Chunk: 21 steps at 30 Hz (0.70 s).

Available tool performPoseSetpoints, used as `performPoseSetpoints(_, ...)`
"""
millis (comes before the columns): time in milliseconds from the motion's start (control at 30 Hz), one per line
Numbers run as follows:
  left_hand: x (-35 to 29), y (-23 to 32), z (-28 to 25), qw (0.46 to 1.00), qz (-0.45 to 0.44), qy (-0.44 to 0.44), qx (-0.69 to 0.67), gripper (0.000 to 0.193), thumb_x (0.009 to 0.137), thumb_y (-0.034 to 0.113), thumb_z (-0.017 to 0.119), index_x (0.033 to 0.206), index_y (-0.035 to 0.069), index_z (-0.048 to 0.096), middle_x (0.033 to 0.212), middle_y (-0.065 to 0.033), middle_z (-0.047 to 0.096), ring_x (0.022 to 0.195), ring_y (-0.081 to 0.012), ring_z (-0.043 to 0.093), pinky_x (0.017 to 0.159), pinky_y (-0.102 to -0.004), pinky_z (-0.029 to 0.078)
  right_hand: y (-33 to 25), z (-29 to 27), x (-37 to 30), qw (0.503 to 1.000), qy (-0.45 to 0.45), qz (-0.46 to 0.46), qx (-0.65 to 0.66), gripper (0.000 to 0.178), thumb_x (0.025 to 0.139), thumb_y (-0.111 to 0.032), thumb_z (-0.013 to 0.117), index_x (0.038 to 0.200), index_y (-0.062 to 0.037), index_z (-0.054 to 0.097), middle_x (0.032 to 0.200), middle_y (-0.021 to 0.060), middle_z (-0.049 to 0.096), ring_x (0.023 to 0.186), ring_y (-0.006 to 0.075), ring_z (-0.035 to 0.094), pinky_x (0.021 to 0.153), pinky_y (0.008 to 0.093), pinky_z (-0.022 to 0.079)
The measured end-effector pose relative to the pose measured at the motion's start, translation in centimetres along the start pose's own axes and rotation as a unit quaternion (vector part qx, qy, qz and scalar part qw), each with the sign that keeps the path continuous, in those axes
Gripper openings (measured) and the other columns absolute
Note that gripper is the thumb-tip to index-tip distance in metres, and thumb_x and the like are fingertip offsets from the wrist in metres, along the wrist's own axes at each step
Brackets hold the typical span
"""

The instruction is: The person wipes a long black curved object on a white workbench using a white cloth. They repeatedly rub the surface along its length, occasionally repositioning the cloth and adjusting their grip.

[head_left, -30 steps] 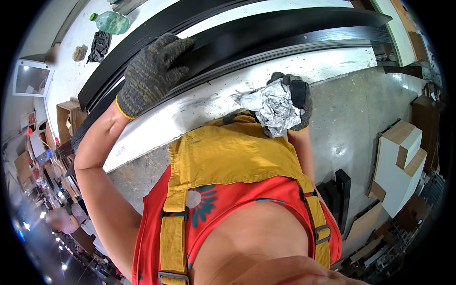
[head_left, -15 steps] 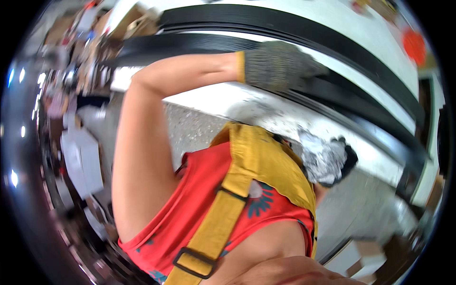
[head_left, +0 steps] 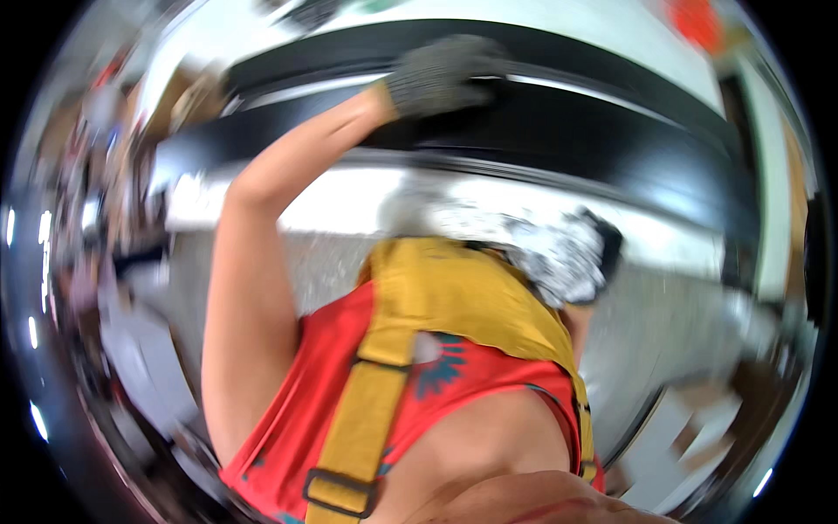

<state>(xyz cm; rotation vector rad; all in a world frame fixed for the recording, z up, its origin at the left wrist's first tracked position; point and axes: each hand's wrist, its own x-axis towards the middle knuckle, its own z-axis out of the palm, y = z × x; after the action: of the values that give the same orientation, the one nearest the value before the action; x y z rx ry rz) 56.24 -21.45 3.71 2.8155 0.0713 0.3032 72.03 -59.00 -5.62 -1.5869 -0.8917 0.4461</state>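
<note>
Two long black boards lie side by side across a white table (head_left: 323, 196). My left hand (head_left: 445, 77), in a dark grey knitted glove with a yellow cuff, reaches over the near black board (head_left: 567, 148) and is closed around its far edge. Behind it runs the far black board (head_left: 602, 57), with a narrow light gap between the two. Down by the table's near edge, my right hand (head_left: 604, 249) in a dark glove grips a crumpled grey and white rag (head_left: 559, 262). Most of the right fingers are hidden behind the rag.
Dark smudges mark the table's near strip. A red round object (head_left: 696, 22) is at the far right. Cardboard boxes (head_left: 690, 437) stand on the floor (head_left: 646, 332) at lower right. Blurred cartons (head_left: 144, 349) and clutter line the left side.
The near board has turned so that more of its broad black face shows. My left hand has moved left and farther away with it. My right hand still holds the rag.
</note>
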Motion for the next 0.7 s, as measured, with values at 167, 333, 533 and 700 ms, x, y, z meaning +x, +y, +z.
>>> performPoseSetpoints(167,-2.5,5.0,1.2,0.984,-0.039,-0.120,0.129,0.119,0.056,0.074,0.076,0.153,0.017,0.037,0.156,-0.0232,0.031,0.145,-0.0444,0.028,0.119,-0.0562,0.019,0.3,3.1,0.9,0.846,0.020,0.090,0.525,0.045,0.103,-0.035,0.045,0.126,0.0003,0.059,0.131,0.0180,0.061,0.121,0.0258,0.058,0.107,0.0398,0.044)
performPoseSetpoints(333,-3.3,6.3,1.1,0.989,-0.036,-0.088,0.111,0.107,0.057,0.028,0.087,0.152,0.019,0.040,0.157,-0.0224,0.029,0.142,-0.0426,0.031,0.117,-0.0525,0.026,-0.2,2.2,0.9,0.767,0.007,0.155,0.622,0.050,0.103,-0.039,0.042,0.126,0.0022,0.059,0.124,0.0175,0.063,0.113,0.0270,0.062,0.103,0.0420,0.048)
performPoseSetpoints(533,-4.1,8.5,-1.1,0.991,-0.052,-0.121,0.013,0.088,0.066,-0.001,0.069,0.148,0.019,0.045,0.152,-0.0220,0.038,0.137,-0.0411,0.041,0.116,-0.0468,0.033,0.4,1.0,0.9,0.709,0.069,0.159,0.683,0.048,0.103,-0.037,0.044,0.127,0.0010,0.059,0.127,0.0171,0.063,0.117,0.0283,0.061,0.106,0.0449,0.047)
performPoseSetpoints(700,-0.1,5.9,-8.1,0.938,-0.200,-0.275,-0.066,0.068,0.079,0.006,0.066,0.144,0.002,0.047,0.121,-0.0226,0.065,0.117,-0.0326,0.061,0.103,-0.0386,0.046,0.3,0.2,0.8,0.818,0.088,0.016,0.568,0.044,0.103,-0.036,0.038,0.121,-0.0008,0.058,0.126,0.0176,0.061,0.115,0.0309,0.058,0.104,0.0458,0.043)
